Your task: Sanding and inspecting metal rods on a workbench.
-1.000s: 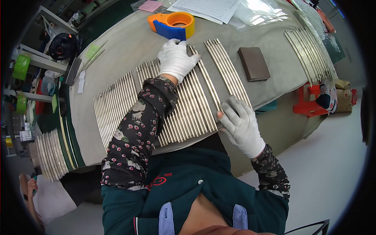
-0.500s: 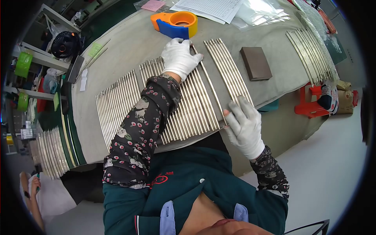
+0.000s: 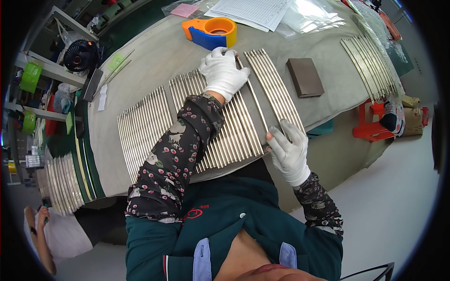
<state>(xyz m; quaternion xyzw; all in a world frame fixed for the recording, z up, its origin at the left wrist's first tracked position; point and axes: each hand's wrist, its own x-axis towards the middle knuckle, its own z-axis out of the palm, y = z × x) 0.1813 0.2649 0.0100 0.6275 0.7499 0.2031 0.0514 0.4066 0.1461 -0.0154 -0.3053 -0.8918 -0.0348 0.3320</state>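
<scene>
The broad grey cloth-covered bench (image 3: 154, 56) carries my rows of long, thin silvery metal rods (image 3: 229, 136), packed side by side. My gloved left hand (image 3: 222, 75) lies flat on their far ends, fingers spread; my gloved right hand (image 3: 289, 152) has its fingers closed on one rod's near end at the bench edge. I judge a careless tug could roll neighbours off onto the pale floor (image 3: 393, 196).

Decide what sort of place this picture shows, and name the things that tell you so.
Probably a small factory or workshop bench. Rows of metal strips cover the cloth-topped table, gloved hands (left hand, right hand) handle them, and a tape dispenser and paperwork lie nearby.
</scene>
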